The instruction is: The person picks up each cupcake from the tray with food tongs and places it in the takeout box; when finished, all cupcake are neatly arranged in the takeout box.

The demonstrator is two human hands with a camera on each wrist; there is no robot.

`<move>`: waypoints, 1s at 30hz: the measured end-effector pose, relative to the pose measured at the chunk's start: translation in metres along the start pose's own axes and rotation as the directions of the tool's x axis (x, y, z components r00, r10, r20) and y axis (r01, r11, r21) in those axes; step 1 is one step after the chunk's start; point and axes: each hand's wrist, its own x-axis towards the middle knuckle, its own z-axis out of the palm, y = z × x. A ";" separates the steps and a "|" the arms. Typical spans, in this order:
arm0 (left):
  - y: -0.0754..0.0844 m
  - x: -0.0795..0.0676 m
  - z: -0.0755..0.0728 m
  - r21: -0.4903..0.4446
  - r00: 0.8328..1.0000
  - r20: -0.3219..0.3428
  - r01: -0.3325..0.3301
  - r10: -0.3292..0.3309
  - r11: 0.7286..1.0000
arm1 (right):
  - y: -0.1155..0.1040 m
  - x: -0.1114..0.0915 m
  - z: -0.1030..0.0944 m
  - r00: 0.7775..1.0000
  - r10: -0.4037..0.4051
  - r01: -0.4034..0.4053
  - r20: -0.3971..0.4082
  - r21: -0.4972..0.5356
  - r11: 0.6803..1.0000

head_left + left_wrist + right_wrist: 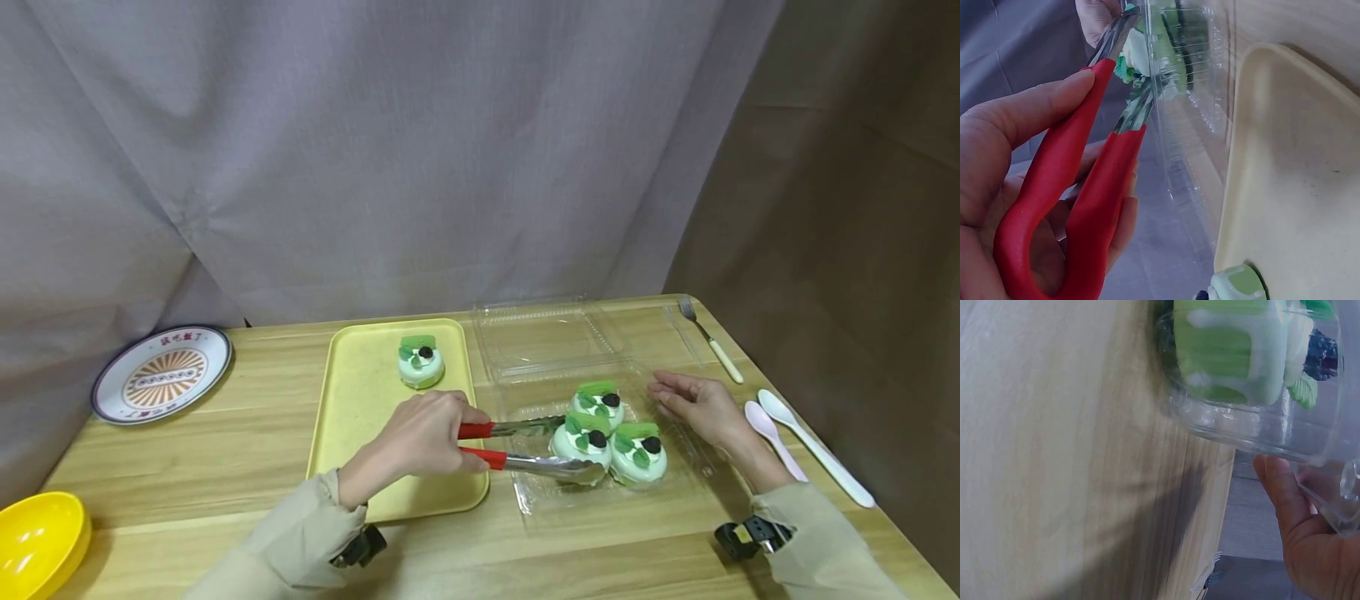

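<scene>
My left hand (431,433) grips a pair of tongs (1088,169) by the red handles. The metal ends of the tongs reach to either side of the front one of three light green cakes (581,448), each topped with leaves and a dark berry. All three sit close together in the near half of a clear hinged plastic box (540,500). At the right side of that box, my right hand (701,408) has its fingers fairly straight, with the fingertips right at the rim. The right wrist view shows the thumb (1285,494) beside the box wall.
Left of the box lies a yellow tray (352,367) bearing one more green cake (421,367). A patterned plate (161,375) and a yellow bowl (41,542) stand farther left. A fork (712,342), a pink spoon (772,437) and a white spoon (813,446) line the right edge.
</scene>
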 end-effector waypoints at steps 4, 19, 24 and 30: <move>0.003 0.003 -0.001 0.015 1.000 0.014 0.008 -0.008 1.000 | 0.001 0.000 0.000 1.000 -0.016 0.016 0.001 -0.019 1.000; 0.013 0.011 -0.004 0.077 0.999 0.029 0.014 -0.016 0.997 | 0.000 0.001 0.000 1.000 -0.017 0.017 -0.001 -0.036 0.999; 0.016 0.010 -0.006 0.088 0.999 0.048 0.017 -0.021 0.996 | 0.000 0.001 -0.001 1.000 -0.010 0.010 0.002 -0.037 0.999; 0.019 0.009 -0.007 0.117 0.999 0.048 -0.003 -0.003 0.993 | 0.001 0.001 -0.001 1.000 -0.010 0.010 0.002 -0.035 0.999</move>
